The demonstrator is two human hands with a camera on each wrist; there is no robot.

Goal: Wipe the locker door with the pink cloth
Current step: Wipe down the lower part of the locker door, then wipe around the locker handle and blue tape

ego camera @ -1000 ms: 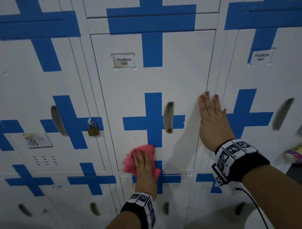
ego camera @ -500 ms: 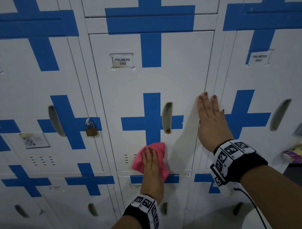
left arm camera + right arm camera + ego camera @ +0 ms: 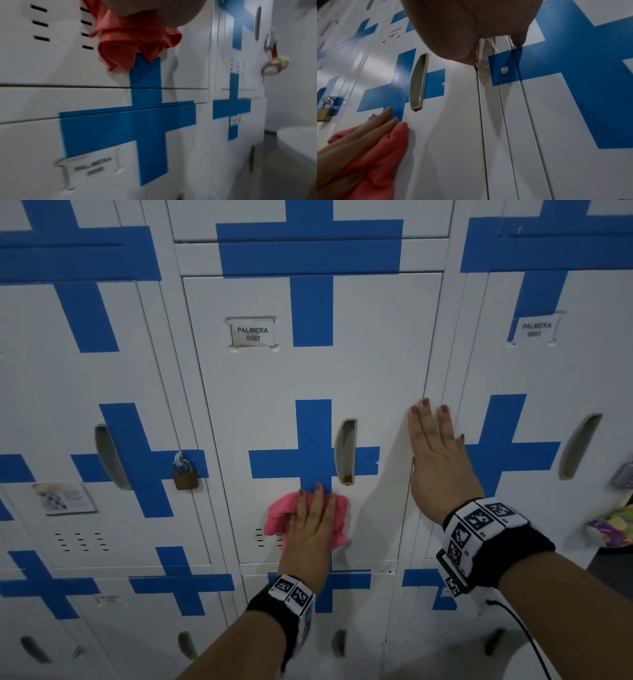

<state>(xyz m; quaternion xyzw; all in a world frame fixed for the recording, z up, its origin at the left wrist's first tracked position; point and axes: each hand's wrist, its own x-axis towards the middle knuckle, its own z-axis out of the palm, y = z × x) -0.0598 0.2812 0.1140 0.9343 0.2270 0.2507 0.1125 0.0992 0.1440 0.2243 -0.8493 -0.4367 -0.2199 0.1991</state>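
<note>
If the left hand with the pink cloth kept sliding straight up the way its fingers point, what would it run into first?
Probably the blue cross taped on the locker door: the left hand presses the pink cloth flat, fingertips already at the cross's lower arm. The handle recess lies just right of that line.

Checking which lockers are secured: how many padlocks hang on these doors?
1. A brass padlock hangs at the right edge of the door left of the one being wiped. Doors beyond the frame may hide others.

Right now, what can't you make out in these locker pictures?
- Head view: number on the name label, blurred.
- Head view: cloth middle under the left hand on the pink cloth.
- Left wrist view: lower label, motion-blurred.
- Right wrist view: right hand fingers, cut off by the top edge.
</note>
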